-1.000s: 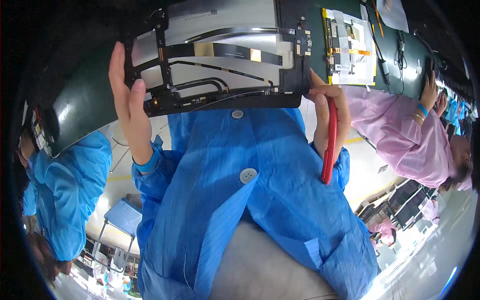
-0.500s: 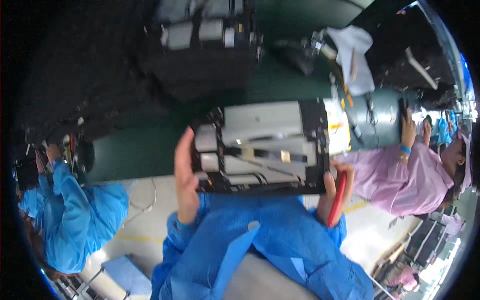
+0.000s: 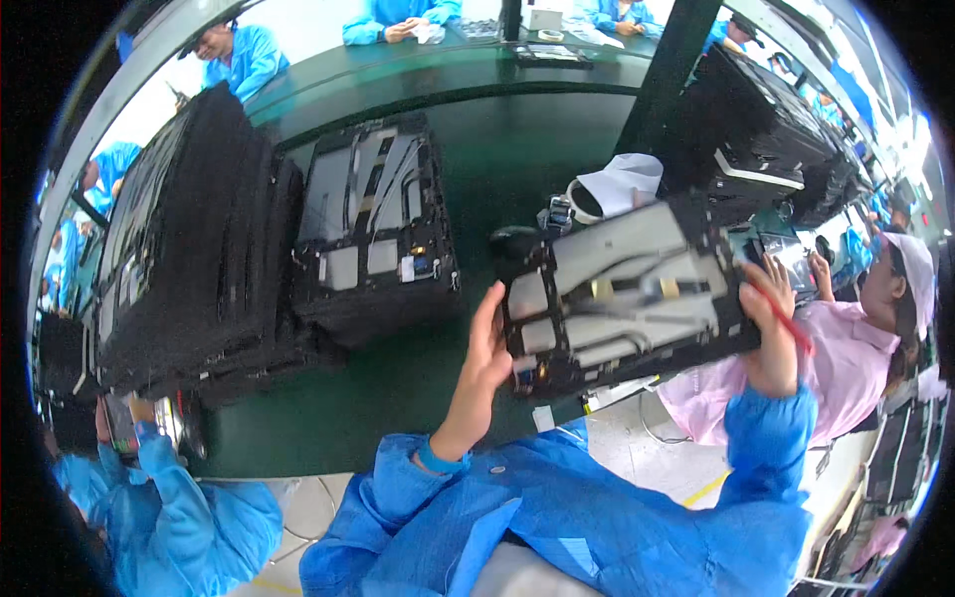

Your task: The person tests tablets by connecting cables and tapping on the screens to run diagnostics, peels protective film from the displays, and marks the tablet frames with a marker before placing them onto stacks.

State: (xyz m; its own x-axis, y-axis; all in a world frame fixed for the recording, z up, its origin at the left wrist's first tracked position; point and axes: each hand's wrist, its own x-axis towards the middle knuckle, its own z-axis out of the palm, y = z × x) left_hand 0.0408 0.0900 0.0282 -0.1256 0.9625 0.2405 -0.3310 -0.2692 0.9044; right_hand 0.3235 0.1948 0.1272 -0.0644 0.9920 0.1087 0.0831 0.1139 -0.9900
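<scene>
Between my two hands is an opened tablet [image 3: 622, 289], raised over the table and tilted, with its pale battery cells, dark flex cables and black frame showing. My left hand [image 3: 476, 363] grips its left edge, thumb along the side. At the right edge my right hand [image 3: 771, 343] holds the tablet too, and is blurred. A slim red tool [image 3: 788, 320] lies across that hand; its kind cannot be made out. Left of the held tablet, a similar opened tablet [image 3: 373, 204] tops a stack with black layers.
A taller black stack of tablets [image 3: 224, 249] stands at the far left of the green table [image 3: 388, 428]. Behind my right hand are a white curved sheet [image 3: 622, 184] and more stacked tablets [image 3: 751, 119]. People in pink [image 3: 836, 348] and blue [image 3: 164, 497] sit close by.
The view has swung up and left, showing the stacks and the far side of the table. The tablet has turned and moved right in the picture, still in both hands.
</scene>
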